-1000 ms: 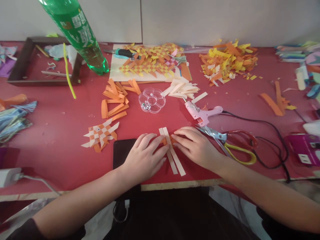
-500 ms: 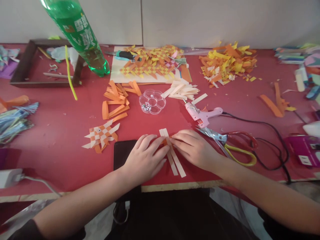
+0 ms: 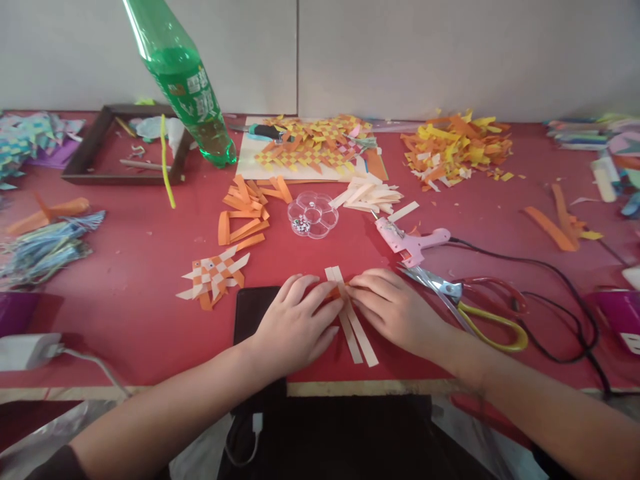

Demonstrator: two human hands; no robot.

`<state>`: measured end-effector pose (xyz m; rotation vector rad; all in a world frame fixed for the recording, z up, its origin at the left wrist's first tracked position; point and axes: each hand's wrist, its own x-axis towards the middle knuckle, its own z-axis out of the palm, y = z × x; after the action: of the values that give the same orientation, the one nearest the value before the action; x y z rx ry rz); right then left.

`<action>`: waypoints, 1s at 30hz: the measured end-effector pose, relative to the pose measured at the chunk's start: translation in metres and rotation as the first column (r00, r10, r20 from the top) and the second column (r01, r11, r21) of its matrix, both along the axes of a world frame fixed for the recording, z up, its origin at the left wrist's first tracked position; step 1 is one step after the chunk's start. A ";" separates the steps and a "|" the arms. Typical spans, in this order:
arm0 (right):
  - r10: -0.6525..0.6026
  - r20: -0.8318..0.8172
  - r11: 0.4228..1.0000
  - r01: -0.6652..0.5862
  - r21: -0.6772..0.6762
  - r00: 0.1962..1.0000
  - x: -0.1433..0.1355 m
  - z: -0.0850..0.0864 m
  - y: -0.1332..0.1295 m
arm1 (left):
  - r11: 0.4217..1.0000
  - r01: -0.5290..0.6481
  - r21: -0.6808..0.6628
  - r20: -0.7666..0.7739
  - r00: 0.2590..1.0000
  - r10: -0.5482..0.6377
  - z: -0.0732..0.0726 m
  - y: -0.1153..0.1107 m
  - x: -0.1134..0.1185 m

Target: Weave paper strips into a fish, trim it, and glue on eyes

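Two cream paper strips (image 3: 361, 328) lie side by side near the table's front edge, crossed near their upper ends by an orange strip (image 3: 342, 291). The left end of the orange strip is under the fingers of my left hand (image 3: 301, 321), which are bent and pressed together on it. From the other side, my right hand (image 3: 397, 310) pinches its right end. Both sets of fingertips hide much of the orange strip. A woven orange and white paper fish (image 3: 213, 275) lies left of my left hand, beside a black phone-like slab (image 3: 253, 312).
Beyond the hands are orange strips (image 3: 245, 212), a clear flower-shaped tray (image 3: 313, 215) and cream strips (image 3: 373, 193). A pink glue gun (image 3: 410, 243) and scissors (image 3: 470, 293) lie right. A green bottle (image 3: 190, 93) stands beside a dark frame (image 3: 123, 179).
The camera view has shifted, so the table's things appear lower and mostly farther right. Both hands keep nearly the same hold on the orange strip.
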<state>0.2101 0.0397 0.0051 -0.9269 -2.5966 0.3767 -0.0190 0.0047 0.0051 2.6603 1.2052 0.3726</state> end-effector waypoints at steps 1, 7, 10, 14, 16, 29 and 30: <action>-0.008 0.000 1.000 0.008 0.010 1.000 0.000 -0.001 -0.001 | 1.000 -0.001 -0.003 0.002 1.000 0.001 0.000 0.000 0.000; 0.001 0.014 0.997 -0.002 0.075 1.000 -0.005 -0.003 -0.001 | 0.998 -0.029 0.052 0.012 1.000 0.029 0.000 -0.002 0.001; 0.017 0.086 0.999 -0.021 0.047 0.996 -0.007 0.009 0.002 | 0.995 -0.037 0.093 0.000 0.999 0.037 -0.001 -0.002 0.002; 0.024 0.153 1.000 -0.022 -0.015 0.988 0.002 0.039 0.009 | 0.993 -0.040 0.108 -0.006 0.999 0.041 -0.004 -0.002 0.002; -0.102 0.105 0.994 0.098 0.044 0.989 0.016 0.052 0.018 | 0.991 -0.037 0.130 -0.012 0.999 0.039 -0.005 -0.002 0.003; -0.378 0.279 0.913 0.405 -0.046 0.883 0.097 0.009 0.091 | 0.970 -0.024 0.241 -0.050 0.998 0.037 -0.005 -0.002 0.001; -0.379 0.265 0.913 0.404 -0.047 0.887 0.094 0.010 0.092 | 0.972 -0.025 0.235 -0.050 0.998 0.037 -0.006 -0.002 0.001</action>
<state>0.3042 0.1319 0.0147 -1.5944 -2.5318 0.2964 -0.0177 0.0023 -0.0005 2.8701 1.2934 0.4792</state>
